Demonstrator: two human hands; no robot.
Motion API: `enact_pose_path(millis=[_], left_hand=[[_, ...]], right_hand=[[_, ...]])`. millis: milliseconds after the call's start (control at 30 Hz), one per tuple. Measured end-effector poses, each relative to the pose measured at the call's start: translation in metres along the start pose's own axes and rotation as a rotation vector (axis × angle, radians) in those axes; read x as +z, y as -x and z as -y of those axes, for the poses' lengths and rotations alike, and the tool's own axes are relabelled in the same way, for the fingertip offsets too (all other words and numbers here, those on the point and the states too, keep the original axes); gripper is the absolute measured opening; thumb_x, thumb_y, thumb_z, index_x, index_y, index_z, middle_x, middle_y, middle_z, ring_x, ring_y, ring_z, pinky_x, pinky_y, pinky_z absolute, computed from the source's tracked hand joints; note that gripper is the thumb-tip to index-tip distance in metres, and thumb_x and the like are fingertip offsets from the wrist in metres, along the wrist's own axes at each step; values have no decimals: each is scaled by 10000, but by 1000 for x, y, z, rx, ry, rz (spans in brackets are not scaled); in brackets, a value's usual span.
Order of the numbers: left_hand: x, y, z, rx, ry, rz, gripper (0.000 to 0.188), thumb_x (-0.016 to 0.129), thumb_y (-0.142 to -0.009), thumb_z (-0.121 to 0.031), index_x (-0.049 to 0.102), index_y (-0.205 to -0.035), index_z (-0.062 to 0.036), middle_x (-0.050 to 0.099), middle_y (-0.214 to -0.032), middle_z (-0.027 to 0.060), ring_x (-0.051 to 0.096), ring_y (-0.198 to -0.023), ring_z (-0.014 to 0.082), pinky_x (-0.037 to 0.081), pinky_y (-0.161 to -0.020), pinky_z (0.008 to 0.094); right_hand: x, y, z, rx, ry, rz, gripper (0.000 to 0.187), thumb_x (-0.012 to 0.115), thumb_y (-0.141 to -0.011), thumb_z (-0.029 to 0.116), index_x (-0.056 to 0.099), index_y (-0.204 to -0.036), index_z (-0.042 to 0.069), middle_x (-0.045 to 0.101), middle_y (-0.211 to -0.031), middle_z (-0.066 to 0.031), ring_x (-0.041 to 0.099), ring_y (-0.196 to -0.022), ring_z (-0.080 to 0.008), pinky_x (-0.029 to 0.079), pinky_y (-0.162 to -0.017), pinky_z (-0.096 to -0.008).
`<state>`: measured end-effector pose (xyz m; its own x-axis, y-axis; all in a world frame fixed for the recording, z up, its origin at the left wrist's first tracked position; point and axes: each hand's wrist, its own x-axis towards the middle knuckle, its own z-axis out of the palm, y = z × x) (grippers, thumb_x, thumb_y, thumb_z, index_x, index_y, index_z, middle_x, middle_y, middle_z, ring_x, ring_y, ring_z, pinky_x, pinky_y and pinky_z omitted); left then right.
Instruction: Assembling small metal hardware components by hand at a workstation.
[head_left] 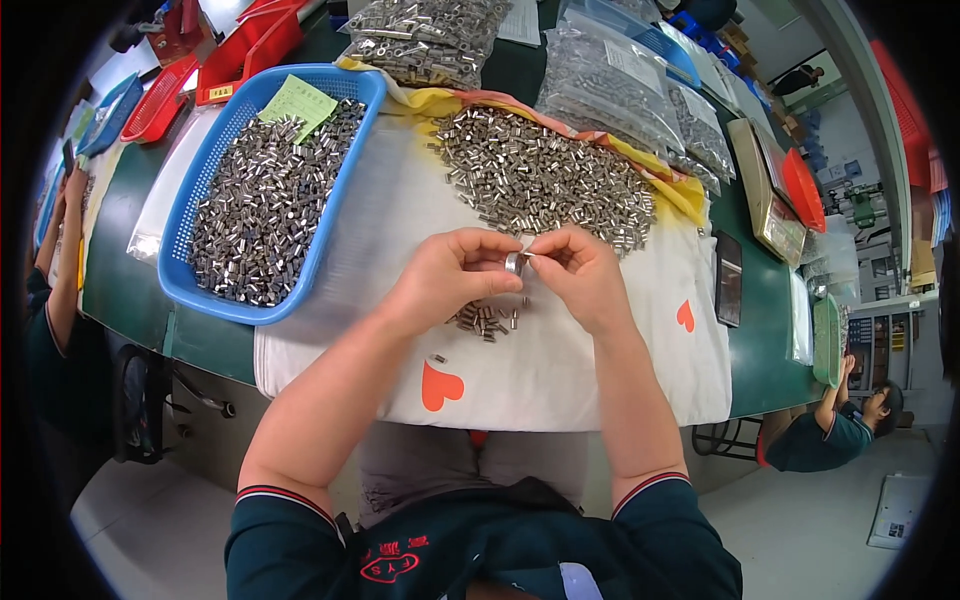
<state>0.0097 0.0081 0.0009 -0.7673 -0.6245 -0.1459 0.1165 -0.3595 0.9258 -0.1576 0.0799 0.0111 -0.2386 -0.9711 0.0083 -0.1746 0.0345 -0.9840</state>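
Note:
Over the white cloth point(560, 385), my two hands meet in front of the pile of small metal cylinders point(545, 175). Thumb and fingers of my left hand point(450, 275) pinch a shiny silver ring-shaped metal piece point(514, 263). My right hand point(580, 272) is closed in a pinch right beside that piece; a thin pale bit shows at its fingertips, too small to name. Below the hands lies a small cluster of loose metal cylinders point(482, 322), partly hidden by my left hand. One single cylinder point(439, 358) lies apart, nearer to me.
At left stands a blue basket point(172, 250) full of metal cylinders with a green paper slip point(300, 105). Bagged metal parts point(605, 85) sit behind a yellow cloth point(685, 195). A dark phone point(729, 280) lies at right. Co-workers sit at both sides, one at right point(835, 430).

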Motion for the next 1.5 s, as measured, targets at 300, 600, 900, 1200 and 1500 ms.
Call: enact_pose_path(millis=[300,600,900,1200,1500], left_hand=[[0,-2,1,27,-66,-44,360,658,-733,-9,543,-1072,28,603,-952,61,576,-838,99,478,-743,217],[-3,-2,6,39,-87,-76,342,663,-731,-16,562,-1053,35,616,-903,62,574,-810,90,471,-722,202],[-2,-1,1,-3,-55,-7,354,671,-722,-8,560,-1055,36,611,-882,54,578,-781,90,480,-687,209],[5,3,-2,32,-332,35,329,708,-692,-53,605,-1000,2,623,-842,43,569,-754,80,473,-693,218],[4,6,-9,1,-442,67,325,722,-683,-88,617,-982,-19,620,-807,34,561,-740,76,468,-691,224]], right_hand=[[-2,4,7,-37,-29,102,89,610,-728,39,596,-814,21,587,-757,2,519,-686,-68,427,-640,-214],[7,10,19,-271,399,-5,68,615,-712,37,607,-776,18,607,-749,-45,560,-667,-109,444,-603,-236],[2,9,22,-112,196,94,63,624,-715,40,617,-771,13,609,-765,-23,531,-677,-88,423,-629,-225],[-14,-3,11,61,215,41,127,600,-739,5,600,-865,23,536,-710,27,472,-657,-39,395,-607,-194],[8,-19,-10,-399,991,-110,72,577,-710,85,622,-766,82,556,-746,-59,518,-765,-241,420,-701,-343]])
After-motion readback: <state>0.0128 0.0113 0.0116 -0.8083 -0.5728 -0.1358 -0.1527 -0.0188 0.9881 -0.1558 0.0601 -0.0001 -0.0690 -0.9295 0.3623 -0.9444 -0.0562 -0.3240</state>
